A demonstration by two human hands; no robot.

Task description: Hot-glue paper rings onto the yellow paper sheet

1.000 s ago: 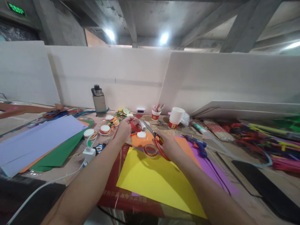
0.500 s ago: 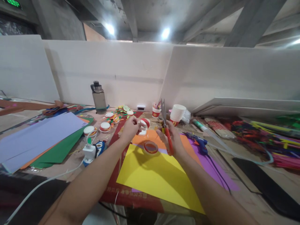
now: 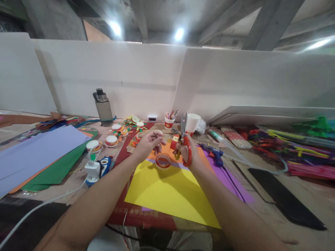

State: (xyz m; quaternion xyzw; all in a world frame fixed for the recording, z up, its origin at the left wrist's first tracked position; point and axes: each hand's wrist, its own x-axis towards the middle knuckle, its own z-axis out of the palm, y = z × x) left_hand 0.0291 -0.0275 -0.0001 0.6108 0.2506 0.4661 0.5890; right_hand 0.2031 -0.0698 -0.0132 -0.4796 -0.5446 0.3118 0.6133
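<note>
Inside the worktop's [image 3: 75, 181] near edge, our right hand [image 3: 194, 153] is clutching scissors [image 3: 186, 157] (left hand [image 3: 151, 142] slack, seemingly empty); slipping could cut it.

I can't make out whether the left hand [image 3: 149, 142] pinches anything between its curled fingers. The right hand [image 3: 193, 153] covers part of the scissors [image 3: 187, 159], whose 2 blades look smeared, and together they hide the lower cup stack [image 3: 193, 121]. The display on the small white device [image 3: 152, 118] is too tiny to read. Lavender sheets [image 3: 44, 153] run out of sight leftward; the yellow sheet [image 3: 170, 195] covers much of the purple one [image 3: 227, 184].
</note>
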